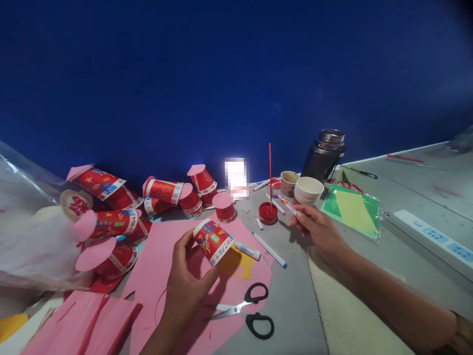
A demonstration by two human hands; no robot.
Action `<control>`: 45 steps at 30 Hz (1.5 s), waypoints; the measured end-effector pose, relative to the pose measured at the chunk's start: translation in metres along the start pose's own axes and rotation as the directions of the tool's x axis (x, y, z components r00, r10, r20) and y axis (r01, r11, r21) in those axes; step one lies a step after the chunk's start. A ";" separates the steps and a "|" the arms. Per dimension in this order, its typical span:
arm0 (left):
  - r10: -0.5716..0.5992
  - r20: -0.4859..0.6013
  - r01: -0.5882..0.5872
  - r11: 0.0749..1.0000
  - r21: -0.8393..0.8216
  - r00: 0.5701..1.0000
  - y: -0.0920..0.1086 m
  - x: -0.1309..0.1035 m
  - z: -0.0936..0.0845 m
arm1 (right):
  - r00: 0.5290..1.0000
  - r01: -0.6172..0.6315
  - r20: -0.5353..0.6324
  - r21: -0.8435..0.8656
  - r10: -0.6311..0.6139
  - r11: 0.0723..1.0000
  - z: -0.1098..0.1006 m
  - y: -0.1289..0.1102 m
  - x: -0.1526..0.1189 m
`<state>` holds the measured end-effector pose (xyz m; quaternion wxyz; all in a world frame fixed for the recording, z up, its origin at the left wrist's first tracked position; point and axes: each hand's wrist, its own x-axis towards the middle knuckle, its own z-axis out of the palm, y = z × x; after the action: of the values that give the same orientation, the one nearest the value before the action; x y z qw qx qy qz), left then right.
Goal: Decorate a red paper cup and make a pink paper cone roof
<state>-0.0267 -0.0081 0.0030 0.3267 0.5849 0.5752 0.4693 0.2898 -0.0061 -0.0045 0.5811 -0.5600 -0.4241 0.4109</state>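
Between the thumb and fingers of my left hand [190,281] is a red paper cup [213,240] with blue and yellow print, tilted above pink paper [162,246]. My right hand [314,224] pinches a thin red-and-white stick-like item [287,203], close to a round dish of red paint [268,213] with a red brush [270,172] standing in it. A glue stick [247,250] lies just right of the held cup. Below it, black-handled scissors [244,308] lie spread on the pink paper.
Several red cups with pink paper tops [114,222] lie at the left. White cups [309,190] are stacked before a dark thermos [323,155]. Green and yellow sheets [354,209], a power strip [432,236] and a blue-capped marker [269,249] lie rightward.
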 end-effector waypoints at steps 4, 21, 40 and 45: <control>-0.003 0.016 0.003 1.000 -0.008 1.000 -0.001 0.000 0.001 | 0.999 0.040 -0.017 -0.015 -0.040 0.999 -0.002 0.035 -0.005; 0.001 0.004 -0.001 1.000 -0.016 1.000 -0.006 0.001 0.005 | 0.925 0.377 0.054 -0.229 -0.375 0.897 0.011 0.028 0.027; 0.042 0.012 -0.042 0.998 -0.042 0.999 -0.010 0.004 0.006 | 0.951 -0.098 0.308 0.425 -0.042 0.900 0.116 -0.066 -0.010; 0.027 0.051 -0.022 0.996 -0.085 0.998 -0.010 0.002 0.008 | 0.981 0.083 0.147 0.285 -0.129 0.955 0.072 -0.070 -0.004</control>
<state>-0.0233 -0.0039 -0.0089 0.3603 0.5897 0.5390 0.4815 0.2202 0.0091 0.0662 0.6383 -0.4135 -0.4383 0.4791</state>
